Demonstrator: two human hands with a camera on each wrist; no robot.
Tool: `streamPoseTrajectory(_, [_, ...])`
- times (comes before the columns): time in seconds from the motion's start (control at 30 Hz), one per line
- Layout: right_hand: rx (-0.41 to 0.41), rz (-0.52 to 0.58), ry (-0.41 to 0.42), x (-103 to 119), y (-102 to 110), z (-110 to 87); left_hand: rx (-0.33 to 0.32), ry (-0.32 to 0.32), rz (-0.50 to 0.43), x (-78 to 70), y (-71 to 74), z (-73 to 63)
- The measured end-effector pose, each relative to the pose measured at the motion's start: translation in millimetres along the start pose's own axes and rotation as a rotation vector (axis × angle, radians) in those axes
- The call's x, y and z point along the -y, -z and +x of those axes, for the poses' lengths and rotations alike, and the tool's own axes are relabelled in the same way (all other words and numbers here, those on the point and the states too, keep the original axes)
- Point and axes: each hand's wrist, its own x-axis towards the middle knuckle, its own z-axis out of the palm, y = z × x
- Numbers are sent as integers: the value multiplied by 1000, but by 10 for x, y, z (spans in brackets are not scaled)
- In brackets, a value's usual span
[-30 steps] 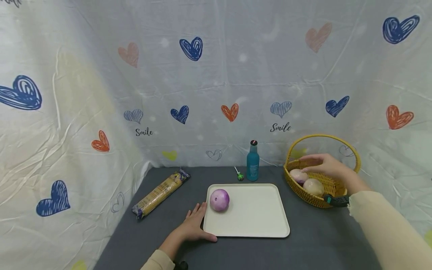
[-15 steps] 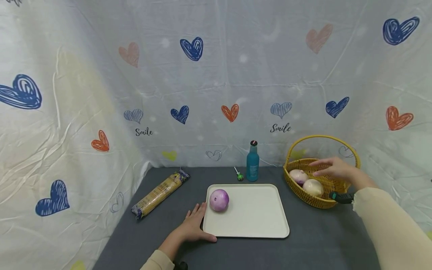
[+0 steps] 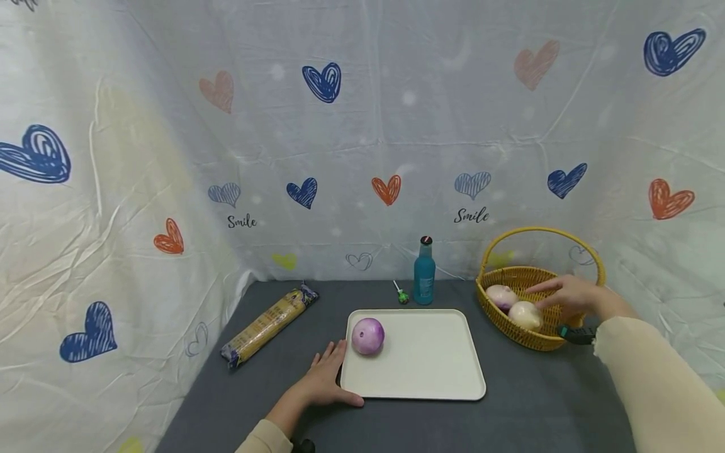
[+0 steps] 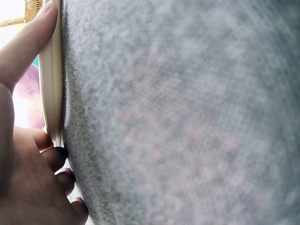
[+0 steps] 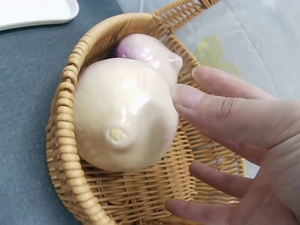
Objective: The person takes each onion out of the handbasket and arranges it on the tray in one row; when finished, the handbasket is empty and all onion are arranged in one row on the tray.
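Note:
Over the yellow wicker basket (image 3: 512, 332) at the right, my right hand (image 3: 580, 297) has its fingers spread and relaxed. In the right wrist view its thumb tip lies at or very near the side of a pale onion (image 5: 124, 119); whether they touch I cannot tell. Behind that onion a pinkish-white onion (image 5: 145, 47) sits in the same basket. My left hand (image 3: 324, 380) rests at the left edge of a cream tray (image 3: 425, 368), thumb along its near left corner. On the tray's left part stands a purple onion (image 3: 368, 336).
A blue bottle (image 3: 424, 277) with a dark cap stands behind the tray, beside a small green lollipop (image 3: 403, 296). At the left lies a long yellow packet (image 3: 269, 325) with dark ends. The basket's handle (image 3: 540, 229) arches above its opening.
My right hand first drew back right from the pinkish-white onion, then lowered beside the pale onion. The left hand and the tray keep their place.

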Motion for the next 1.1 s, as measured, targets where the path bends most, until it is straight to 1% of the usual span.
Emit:
streamPoseTrajectory(0.17, [50, 99, 2, 14, -64, 56, 20, 11, 14, -57, 63, -45])
streamPoseTrajectory(0.33, [71, 151, -28, -18, -95, 106, 24, 15, 7, -62, 53, -49])
streamPoseTrajectory(0.4, [70, 155, -42, -29, -107, 117, 24, 11, -7, -61, 51, -48])
streamPoseTrajectory(0.53, [63, 153, -44, -43, -134, 138, 21, -3, -23, -59, 61, -50])
streamPoseTrajectory(0.63, [58, 170, -44, -46, -156, 152, 25, -5, -13, -69, 67, -56])
streamPoseTrajectory(0.77, [98, 210, -36, -40, -181, 175, 19, -11, -13, -82, 72, -69])
streamPoseTrajectory(0.87, [134, 215, -30, -43, -191, 188, 11, -18, -20, -82, 68, -68])
streamPoseTrajectory(1.1, [103, 219, -59, -53, -160, 180, 28, 10, 0, -78, 59, -36])
